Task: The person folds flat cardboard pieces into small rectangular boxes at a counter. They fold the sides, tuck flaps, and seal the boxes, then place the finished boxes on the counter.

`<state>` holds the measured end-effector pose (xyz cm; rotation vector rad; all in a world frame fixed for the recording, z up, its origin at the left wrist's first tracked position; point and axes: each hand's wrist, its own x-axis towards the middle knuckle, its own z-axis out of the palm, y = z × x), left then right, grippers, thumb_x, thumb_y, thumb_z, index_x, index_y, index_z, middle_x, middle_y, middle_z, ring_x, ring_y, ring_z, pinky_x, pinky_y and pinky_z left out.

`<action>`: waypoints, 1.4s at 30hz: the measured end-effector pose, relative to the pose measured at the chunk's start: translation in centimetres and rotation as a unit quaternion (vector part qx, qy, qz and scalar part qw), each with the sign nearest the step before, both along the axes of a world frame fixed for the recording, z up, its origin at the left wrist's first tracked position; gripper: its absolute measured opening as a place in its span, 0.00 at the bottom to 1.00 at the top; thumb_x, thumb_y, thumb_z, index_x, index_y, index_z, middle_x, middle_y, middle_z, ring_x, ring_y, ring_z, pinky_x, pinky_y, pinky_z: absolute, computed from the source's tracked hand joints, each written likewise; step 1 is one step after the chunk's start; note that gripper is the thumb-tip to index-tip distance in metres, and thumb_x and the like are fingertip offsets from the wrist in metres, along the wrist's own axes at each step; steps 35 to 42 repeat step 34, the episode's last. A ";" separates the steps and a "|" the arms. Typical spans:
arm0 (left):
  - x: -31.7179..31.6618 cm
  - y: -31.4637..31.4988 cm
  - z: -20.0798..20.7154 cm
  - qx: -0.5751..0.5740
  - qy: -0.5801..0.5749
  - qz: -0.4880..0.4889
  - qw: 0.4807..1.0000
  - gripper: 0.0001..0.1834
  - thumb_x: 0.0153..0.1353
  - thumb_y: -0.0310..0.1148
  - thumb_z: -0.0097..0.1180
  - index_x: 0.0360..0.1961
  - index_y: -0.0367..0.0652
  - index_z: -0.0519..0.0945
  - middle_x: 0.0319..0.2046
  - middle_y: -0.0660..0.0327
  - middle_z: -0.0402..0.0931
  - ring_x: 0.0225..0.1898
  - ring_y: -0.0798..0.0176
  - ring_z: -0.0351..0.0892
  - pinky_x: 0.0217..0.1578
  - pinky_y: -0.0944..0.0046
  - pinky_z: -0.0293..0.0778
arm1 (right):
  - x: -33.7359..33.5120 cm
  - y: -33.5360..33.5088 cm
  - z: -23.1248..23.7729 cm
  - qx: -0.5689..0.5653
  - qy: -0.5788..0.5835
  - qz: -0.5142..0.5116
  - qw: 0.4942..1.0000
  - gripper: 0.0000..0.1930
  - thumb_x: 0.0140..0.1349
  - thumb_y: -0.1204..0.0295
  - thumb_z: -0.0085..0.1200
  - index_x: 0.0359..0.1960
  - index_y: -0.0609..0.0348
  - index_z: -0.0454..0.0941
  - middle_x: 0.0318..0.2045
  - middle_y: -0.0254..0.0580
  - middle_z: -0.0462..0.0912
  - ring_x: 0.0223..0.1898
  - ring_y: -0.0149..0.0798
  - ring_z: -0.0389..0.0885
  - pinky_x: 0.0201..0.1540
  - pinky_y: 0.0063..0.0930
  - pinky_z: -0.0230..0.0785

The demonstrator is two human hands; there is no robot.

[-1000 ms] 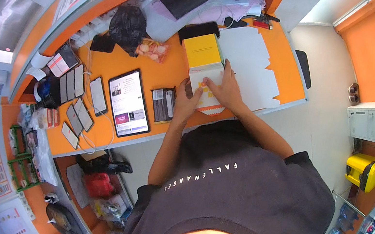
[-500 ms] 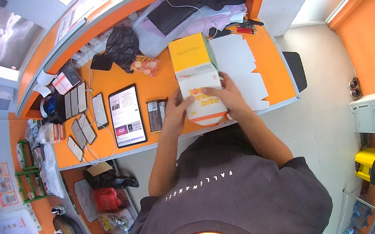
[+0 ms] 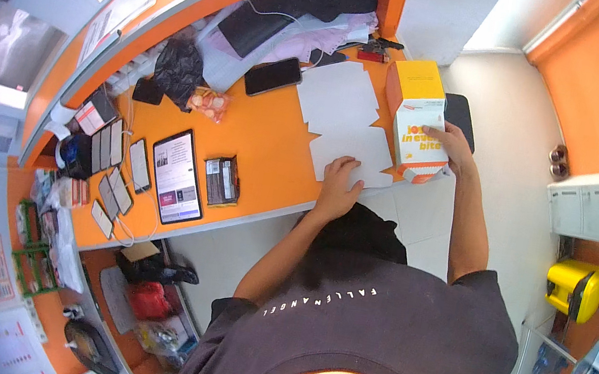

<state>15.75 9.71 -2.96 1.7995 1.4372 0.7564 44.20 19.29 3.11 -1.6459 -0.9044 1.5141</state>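
Note:
At the right end of the orange desk my right hand (image 3: 452,150) grips a yellow and white carton (image 3: 421,120) by its right side, thumb on the printed front. The carton has a yellow upper panel and an orange lower edge; its back is hidden. My left hand (image 3: 340,187) rests open on a white die-cut cardboard sheet (image 3: 344,112) with notched edges, fingers laid across its near part. Left of that sheet, farther back, lies a dark phone (image 3: 273,77).
A tablet (image 3: 178,176) with a lit screen and a small dark packet (image 3: 222,180) lie left of my hands. Several phones (image 3: 109,145) with white cables sit at the far left. A black plastic bag (image 3: 179,66) and crumpled sheets crowd the desk's back.
The carton has moved right, off the white sheet, in my right hand. My left hand has let go of it and come down on the sheet. The dark phone now shows.

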 end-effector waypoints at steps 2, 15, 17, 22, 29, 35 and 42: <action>0.0 -0.5 -0.3 0.025 -0.007 0.017 1.000 0.24 0.58 0.33 0.65 0.56 0.40 0.77 0.58 0.48 0.72 0.63 0.43 0.67 0.65 0.48 0.63 | -0.4 0.9 -0.1 0.017 -0.015 0.012 1.000 0.25 0.59 0.70 0.65 0.57 0.70 0.77 0.47 0.50 0.85 0.45 0.39 0.87 0.51 0.34 0.78; -5.4 -8.0 3.9 -0.094 -0.248 0.221 0.939 0.14 0.71 0.30 0.57 0.55 0.38 0.78 0.49 0.60 0.78 0.50 0.64 0.77 0.50 0.63 0.74 | -1.4 2.4 3.8 0.081 0.093 -0.003 0.992 0.40 0.67 0.64 0.61 0.72 0.73 0.55 0.60 0.57 0.76 0.55 0.40 0.81 0.53 0.30 0.76; -6.6 -8.8 4.3 -0.101 -0.273 0.256 0.922 0.14 0.72 0.31 0.56 0.55 0.37 0.78 0.49 0.61 0.79 0.50 0.66 0.77 0.51 0.65 0.73 | -0.3 3.1 3.8 0.106 0.038 0.005 0.994 0.42 0.67 0.62 0.61 0.73 0.73 0.53 0.65 0.61 0.70 0.63 0.45 0.75 0.60 0.34 0.70; -9.7 -9.1 4.6 -0.097 -0.298 0.288 0.905 0.14 0.72 0.30 0.56 0.55 0.36 0.78 0.49 0.59 0.80 0.50 0.63 0.79 0.55 0.63 0.72 | -0.1 3.4 6.7 0.153 -0.047 -0.032 0.987 0.38 0.66 0.58 0.61 0.72 0.64 0.60 0.65 0.52 0.72 0.66 0.42 0.70 0.66 0.39 0.60; -19.0 -9.7 3.9 -0.095 -0.364 0.239 0.895 0.15 0.72 0.31 0.57 0.55 0.37 0.77 0.50 0.59 0.78 0.52 0.65 0.76 0.56 0.65 0.70 | -4.6 3.0 11.9 0.364 -0.217 -0.214 0.880 0.27 0.66 0.62 0.62 0.60 0.67 0.73 0.55 0.49 0.80 0.58 0.40 0.78 0.60 0.35 0.68; -29.9 -11.4 10.1 -0.103 -0.306 0.108 0.940 0.22 0.70 0.34 0.58 0.63 0.40 0.73 0.57 0.58 0.75 0.59 0.61 0.73 0.61 0.59 0.67 | -19.3 2.1 17.2 0.391 -0.113 -0.301 0.862 0.23 0.67 0.63 0.60 0.56 0.67 0.75 0.50 0.48 0.81 0.53 0.45 0.80 0.59 0.36 0.70; -29.9 -11.4 10.1 -0.103 -0.306 0.108 0.940 0.22 0.70 0.34 0.58 0.63 0.40 0.73 0.57 0.58 0.75 0.59 0.61 0.73 0.61 0.59 0.67 | -19.3 2.1 17.2 0.391 -0.113 -0.301 0.862 0.23 0.67 0.63 0.60 0.56 0.67 0.75 0.50 0.48 0.81 0.53 0.45 0.80 0.59 0.36 0.70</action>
